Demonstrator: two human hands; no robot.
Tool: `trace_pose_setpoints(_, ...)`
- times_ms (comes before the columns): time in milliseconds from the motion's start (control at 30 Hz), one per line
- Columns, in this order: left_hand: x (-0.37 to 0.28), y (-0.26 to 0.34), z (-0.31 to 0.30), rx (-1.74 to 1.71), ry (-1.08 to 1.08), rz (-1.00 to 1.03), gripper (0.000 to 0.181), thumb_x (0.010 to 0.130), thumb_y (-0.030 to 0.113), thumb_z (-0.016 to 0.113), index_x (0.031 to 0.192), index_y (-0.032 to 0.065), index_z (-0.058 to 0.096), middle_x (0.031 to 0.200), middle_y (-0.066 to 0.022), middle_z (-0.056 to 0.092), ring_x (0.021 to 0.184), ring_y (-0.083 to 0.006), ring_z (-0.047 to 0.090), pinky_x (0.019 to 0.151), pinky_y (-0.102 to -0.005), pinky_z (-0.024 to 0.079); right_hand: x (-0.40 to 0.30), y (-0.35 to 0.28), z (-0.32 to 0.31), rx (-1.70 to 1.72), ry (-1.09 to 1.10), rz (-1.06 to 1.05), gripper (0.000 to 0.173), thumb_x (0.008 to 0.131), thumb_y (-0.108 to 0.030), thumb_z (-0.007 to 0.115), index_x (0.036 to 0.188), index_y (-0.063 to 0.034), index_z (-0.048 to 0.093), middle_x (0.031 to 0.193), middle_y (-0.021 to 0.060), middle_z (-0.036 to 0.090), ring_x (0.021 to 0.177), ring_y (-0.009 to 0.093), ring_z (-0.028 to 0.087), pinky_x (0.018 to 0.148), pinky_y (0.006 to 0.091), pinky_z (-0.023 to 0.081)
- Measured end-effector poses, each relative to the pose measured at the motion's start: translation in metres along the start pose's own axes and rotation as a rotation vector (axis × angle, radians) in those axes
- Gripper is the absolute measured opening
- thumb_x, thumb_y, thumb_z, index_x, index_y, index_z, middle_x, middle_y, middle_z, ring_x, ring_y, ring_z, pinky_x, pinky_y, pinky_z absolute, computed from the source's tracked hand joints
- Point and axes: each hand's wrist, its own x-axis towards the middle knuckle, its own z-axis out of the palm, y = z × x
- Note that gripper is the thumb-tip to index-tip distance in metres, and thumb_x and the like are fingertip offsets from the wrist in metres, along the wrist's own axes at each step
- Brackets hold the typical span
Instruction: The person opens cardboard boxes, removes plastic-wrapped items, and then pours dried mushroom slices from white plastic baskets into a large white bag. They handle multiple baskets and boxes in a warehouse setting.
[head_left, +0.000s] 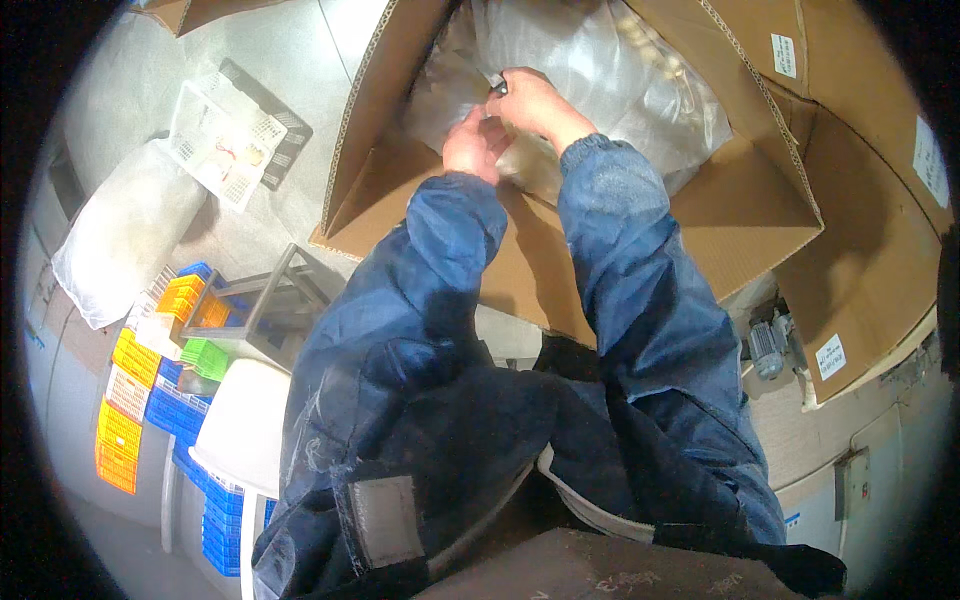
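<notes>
Before me is a deep open cardboard box (757, 240) with a large translucent plastic bag (592, 67) inside it. Pale contents show dimly through the film, but I cannot tell what they are. Between the fingers of my right hand (534, 103) is a small dark object (500, 88), mostly covered by them. Just below and to its left, my left hand (472, 146) has its fingers curled close against the bag. Whether those fingertips pinch the film is hidden. Both hands are nearly touching, over the near left part of the bag.
More cardboard (862, 187) with labels stands at the right, near a small motor (766, 349). On the floor at left are a white plastic basket (225, 142) and a filled white sack (127, 232). A metal frame stool (262, 300), stacked blue crates (176, 409) and yellow crates (118, 435) stand nearer.
</notes>
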Motion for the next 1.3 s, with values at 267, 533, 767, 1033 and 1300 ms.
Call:
trace_pose_setpoints(267, 0.003, 0.002, -0.038, -0.069, 0.215, 0.143, 0.036, 0.103, 0.023, 0.047, 0.131, 0.0012, 0.042, 0.128, -0.0169, 0.051, 0.109, -0.0349, 0.059, 0.089, -0.046, 0.054, -0.085, 0.029, -0.029, 0.444, 0.252, -0.044, 0.029, 0.086, -0.024, 0.069, 0.096, 0.0021, 0.061, 0.079, 0.0105, 0.065, 0.072, 0.019, 0.06, 0.066, 0.0328, 0.049)
trace_pose_setpoints(533, -0.033, -0.02, 0.04, 0.521, -0.009, 0.121, 0.07, 0.09, 0.052, 0.064, 0.129, -0.004, 0.047, 0.125, -0.0166, 0.055, 0.112, -0.0273, 0.055, 0.101, -0.0417, 0.04, -0.123, 0.042, 0.009, 1.489, 0.395, 0.187, 0.023, 0.092, -0.006, 0.063, 0.111, 0.005, 0.056, 0.081, 0.0014, 0.051, 0.06, 0.009, 0.043, 0.054, 0.0256, 0.038)
trace_pose_setpoints(767, -0.022, -0.013, 0.073, 0.868, 0.149, 0.142, 0.08, 0.089, 0.053, 0.064, 0.13, -0.012, 0.044, 0.126, -0.0212, 0.054, 0.103, -0.0298, 0.062, 0.084, -0.038, 0.051, -0.155, 0.055, 0.031, 1.56, 0.665, 0.291, 0.019, 0.094, -0.01, 0.063, 0.109, 0.0013, 0.057, 0.078, 0.0007, 0.053, 0.059, 0.007, 0.043, 0.053, 0.0256, 0.036)
trace_pose_setpoints(1033, -0.017, -0.009, 0.052, 0.58, 0.143, 0.154, 0.062, 0.095, 0.045, 0.055, 0.131, -0.005, 0.047, 0.122, -0.0186, 0.055, 0.104, -0.0303, 0.06, 0.078, -0.0434, 0.059, -0.329, 0.064, -0.014, 1.435, 0.958, 0.344, 0.015, 0.095, -0.011, 0.061, 0.106, -0.0024, 0.057, 0.073, -0.0012, 0.048, 0.058, 0.007, 0.04, 0.052, 0.0265, 0.034)
trace_pose_setpoints(1300, -0.056, -0.006, 0.048, 0.462, -0.101, 0.077, 0.073, 0.102, 0.051, 0.037, 0.152, 0.0008, 0.018, 0.152, -0.0252, 0.028, 0.133, -0.0412, 0.041, 0.105, -0.0459, 0.046, -0.496, 0.06, -0.097, 1.238, 1.117, 0.188, 0.006, 0.097, -0.002, 0.054, 0.101, -0.0032, 0.057, 0.074, 0.0012, 0.048, 0.055, 0.006, 0.034, 0.05, 0.0228, 0.031)
